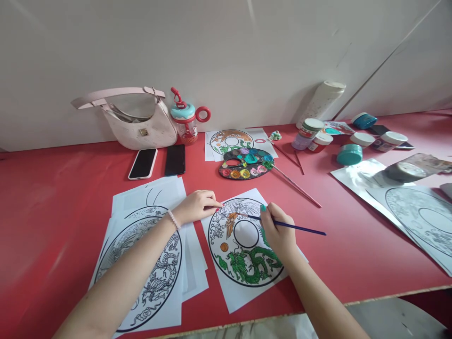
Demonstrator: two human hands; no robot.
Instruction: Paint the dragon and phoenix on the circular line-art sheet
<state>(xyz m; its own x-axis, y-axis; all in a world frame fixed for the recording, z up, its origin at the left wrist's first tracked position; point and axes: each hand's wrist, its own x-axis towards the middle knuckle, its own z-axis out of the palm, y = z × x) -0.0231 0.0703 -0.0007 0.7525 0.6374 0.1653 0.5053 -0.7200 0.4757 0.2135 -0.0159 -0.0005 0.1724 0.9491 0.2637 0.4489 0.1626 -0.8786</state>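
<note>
My right hand grips a blue-handled paintbrush. The brush tip touches an orange-painted bird on the round printed drawing. That sheet also carries a green dragon and a small orange ball, with other parts left white. My left hand rests at the sheet's upper left edge, its index finger stretched out onto the paper and the other fingers loosely bent; it holds nothing. Beneath my left forearm lies a stack of unpainted printed sheets. Beyond the drawing sits a paint palette with several colours in its wells.
At the back stand a pink handbag, a cup with straw and two phones. Another brush leans on the palette. Several paint jars and a white bottle stand right. More printed sheets lie far right.
</note>
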